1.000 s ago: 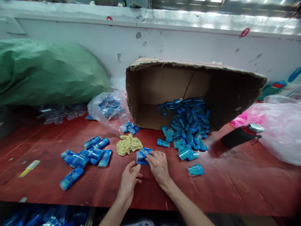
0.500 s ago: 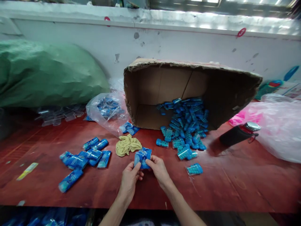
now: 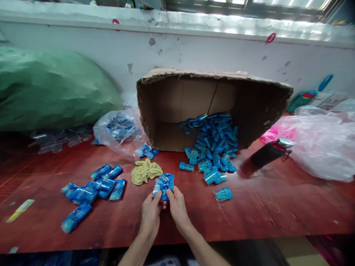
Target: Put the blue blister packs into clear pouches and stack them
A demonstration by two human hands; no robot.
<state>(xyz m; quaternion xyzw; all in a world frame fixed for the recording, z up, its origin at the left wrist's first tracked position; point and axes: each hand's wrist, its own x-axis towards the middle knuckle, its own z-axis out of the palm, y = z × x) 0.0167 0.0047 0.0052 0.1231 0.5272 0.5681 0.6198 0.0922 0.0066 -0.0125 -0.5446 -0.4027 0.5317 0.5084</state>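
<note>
Between my two hands is a flat blue printed wrapper [image 3: 164, 181], held just above the red table near its front edge. My left hand [image 3: 151, 212] pinches its lower left side, thumb on top. My right hand [image 3: 177, 207] grips the lower right side, also thumb on top. Just beyond lies a crumpled yellow cloth [image 3: 146, 171]. To the left several blue wrapped packs [image 3: 83, 194] lie in a loose group. On the right a clear container with blue-green pieces and a blue end [image 3: 223, 194] lies on its side.
A cardboard box [image 3: 166, 136] on its side spills a heap of similar small containers [image 3: 216, 140]. A dark bottle [image 3: 267, 153] leans right of it. A clear bag [image 3: 116, 129] of blue wrappers, a green sack [image 3: 55, 88] and a pinkish-white plastic bag [image 3: 318, 144] stand behind.
The view has turned slightly right, so things sit further left. My right hand has come closer to my left on the wrapper, both thumbs now near its lower edge.
</note>
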